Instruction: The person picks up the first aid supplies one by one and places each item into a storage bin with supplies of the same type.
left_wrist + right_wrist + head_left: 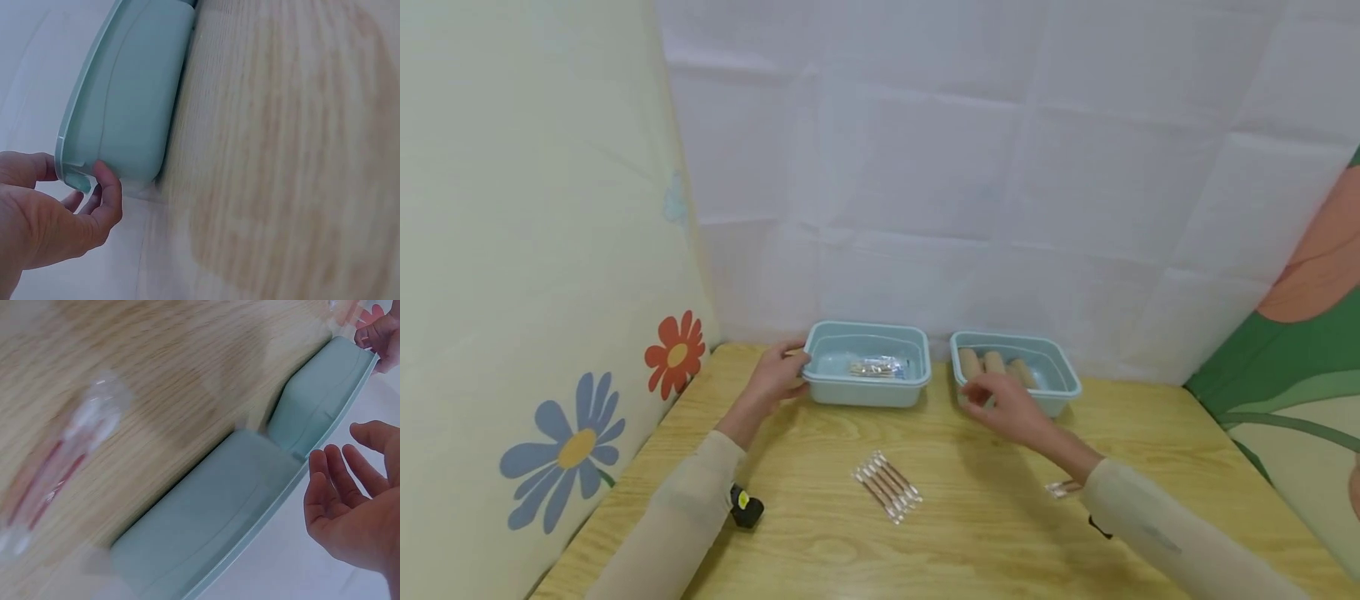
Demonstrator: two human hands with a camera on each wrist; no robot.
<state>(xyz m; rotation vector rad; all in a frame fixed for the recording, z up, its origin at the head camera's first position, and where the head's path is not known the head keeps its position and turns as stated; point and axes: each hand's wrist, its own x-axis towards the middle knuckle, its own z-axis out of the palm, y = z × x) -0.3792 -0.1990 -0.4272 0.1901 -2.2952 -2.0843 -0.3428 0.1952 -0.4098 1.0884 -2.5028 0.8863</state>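
At its left end, a light-blue plastic bin (868, 393) is held by my left hand (777, 373). In the left wrist view the left hand (69, 212) has its thumb over the rim and its fingers at the outer side. Inside this bin lie clear packets (878, 367) with thin sticks. My right hand (1007, 404) hovers by the near left edge of a second light-blue bin (1060, 404), holding nothing. In the right wrist view the right hand (359, 500) has loosely bent fingers beside the rim. Tan rolls (994, 363) lie in that second bin.
Several packaged cotton swabs (887, 486) lie mid-table, in front of the bins. Another swab packet (1063, 488) is partly hidden under my right forearm. A white sheet (925, 183) hangs behind the bins, and a painted wall (550, 250) borders the wooden table (820, 550) on the left.
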